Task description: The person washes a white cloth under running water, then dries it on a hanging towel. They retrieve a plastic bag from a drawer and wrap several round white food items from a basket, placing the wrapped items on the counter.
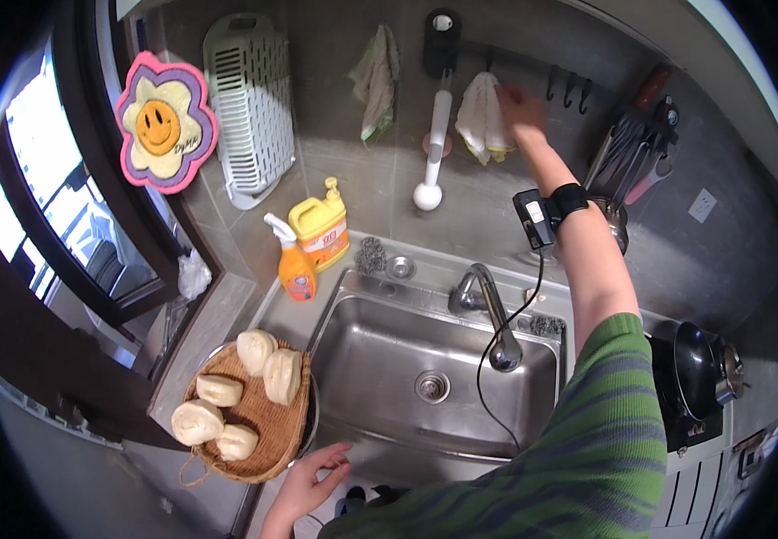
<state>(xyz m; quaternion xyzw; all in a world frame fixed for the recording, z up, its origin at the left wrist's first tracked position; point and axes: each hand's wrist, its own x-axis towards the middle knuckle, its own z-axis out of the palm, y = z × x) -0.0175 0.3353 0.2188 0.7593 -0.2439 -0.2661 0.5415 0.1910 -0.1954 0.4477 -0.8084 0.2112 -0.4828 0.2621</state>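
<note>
My right hand (522, 111) is raised to the wall at the right side of a white cloth with yellow edging (483, 118), which hangs from a hook rail. The hand is blurred, so its grip on the cloth cannot be told. A black device is strapped to that wrist, with a cable hanging down from it. My left hand (315, 477) is low at the sink's front edge, fingers apart and holding nothing. Beside it, to the left, a wicker basket (264, 431) holds several pale steamed buns (197, 422).
A stainless steel sink (375, 377) with a faucet (497, 323) lies before me. Spray bottle (297, 269) and yellow jug (321, 232) stand behind its left corner. A greenish cloth (377, 84) and white brush (435, 148) hang on the wall. A black pan (693, 370) is at right.
</note>
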